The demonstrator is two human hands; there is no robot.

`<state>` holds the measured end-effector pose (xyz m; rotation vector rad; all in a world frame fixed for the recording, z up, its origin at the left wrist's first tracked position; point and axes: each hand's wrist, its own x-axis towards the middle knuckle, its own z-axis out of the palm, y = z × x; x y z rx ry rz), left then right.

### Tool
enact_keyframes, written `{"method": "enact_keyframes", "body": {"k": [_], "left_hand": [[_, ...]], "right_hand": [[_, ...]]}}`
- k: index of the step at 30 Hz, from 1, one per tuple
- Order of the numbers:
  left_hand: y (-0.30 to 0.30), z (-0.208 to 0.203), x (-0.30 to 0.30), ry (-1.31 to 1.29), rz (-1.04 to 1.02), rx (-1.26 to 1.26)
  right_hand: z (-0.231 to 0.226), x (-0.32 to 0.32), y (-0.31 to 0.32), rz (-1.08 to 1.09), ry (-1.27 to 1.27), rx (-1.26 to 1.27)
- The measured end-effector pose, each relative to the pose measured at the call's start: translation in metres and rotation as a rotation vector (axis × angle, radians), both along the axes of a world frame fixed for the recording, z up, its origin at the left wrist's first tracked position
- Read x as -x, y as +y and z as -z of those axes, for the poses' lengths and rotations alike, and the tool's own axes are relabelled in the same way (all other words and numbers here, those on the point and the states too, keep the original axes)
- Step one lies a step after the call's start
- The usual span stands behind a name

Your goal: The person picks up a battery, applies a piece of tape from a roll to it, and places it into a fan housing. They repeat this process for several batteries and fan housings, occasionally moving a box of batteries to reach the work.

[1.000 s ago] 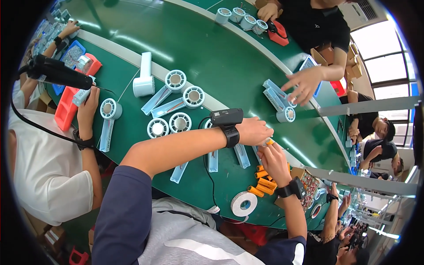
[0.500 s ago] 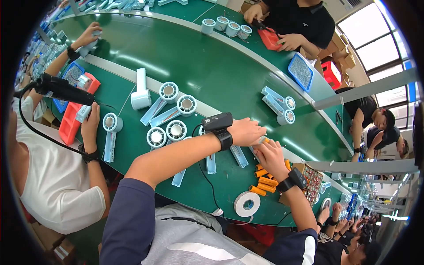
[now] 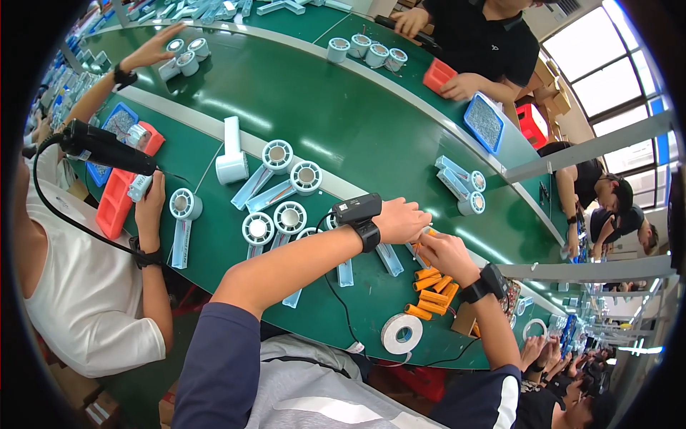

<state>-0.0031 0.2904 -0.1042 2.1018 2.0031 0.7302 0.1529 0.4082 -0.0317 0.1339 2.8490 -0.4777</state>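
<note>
Orange cylinders [image 3: 431, 296] lie on the green bench [image 3: 375, 304] beside the right hand [image 3: 450, 257], near a white tape roll [image 3: 389, 334]. The left hand [image 3: 401, 220] meets it, fingers bent, at 1 small orange piece [image 3: 429, 231], mostly hidden; either hand's grip cannot be told.

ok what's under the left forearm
Round fan heads show beyond the left forearm, and pale-blue handles stick out on its near side. The stretch between is covered, so which handle joins which head can't be seen.
</note>
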Motion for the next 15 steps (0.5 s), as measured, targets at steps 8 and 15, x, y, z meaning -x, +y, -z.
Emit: {"method": "enact_keyframes", "body": {"k": [8, 15], "left_hand": [[0.004, -0.002, -0.005, -0.050, -0.002, -0.017], [0.003, 0.000, -0.006, 0.004, -0.009, -0.049]], "right_hand": [[0.008, -0.003, 0.001, -0.092, 0.207, 0.104], [-0.001, -0.001, 0.000, -0.212, 0.260, 0.044]]}}
